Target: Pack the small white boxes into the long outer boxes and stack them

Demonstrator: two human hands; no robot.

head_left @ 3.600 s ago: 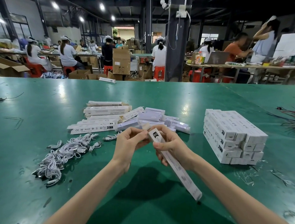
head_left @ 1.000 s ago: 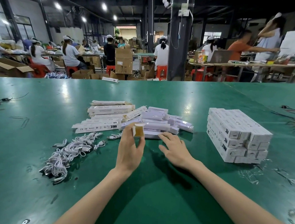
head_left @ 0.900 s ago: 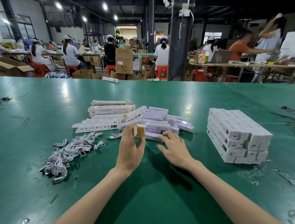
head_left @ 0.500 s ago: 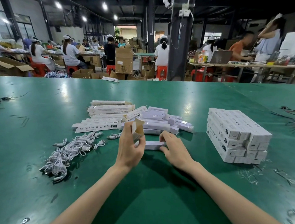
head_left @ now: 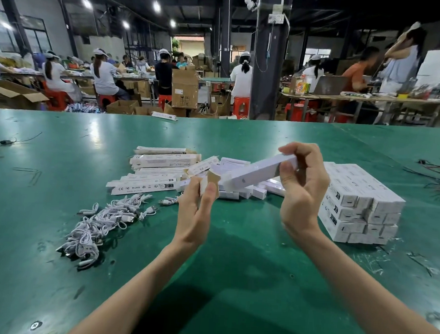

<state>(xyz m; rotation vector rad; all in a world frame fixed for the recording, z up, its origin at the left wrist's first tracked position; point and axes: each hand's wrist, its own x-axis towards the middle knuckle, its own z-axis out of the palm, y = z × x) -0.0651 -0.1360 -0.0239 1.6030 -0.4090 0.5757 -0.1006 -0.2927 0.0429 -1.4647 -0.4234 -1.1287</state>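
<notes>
- Right hand [head_left: 303, 197] pinches a white box [head_left: 255, 173] by its right end; left hand [head_left: 194, 217] grips the open outer box [head_left: 212, 179].
- Misaligned entry could snag and crumple that open end.

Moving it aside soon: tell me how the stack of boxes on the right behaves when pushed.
The stack of boxes shows loose, unbound layers, so a high push would probably shear the top rows off. Pushed low, it likely slides on the glossy table.

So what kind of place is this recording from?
Most likely a factory packing floor: seated workers in white caps, brown cardboard cartons behind, and a stack of white boxes on the green worktable.
</notes>
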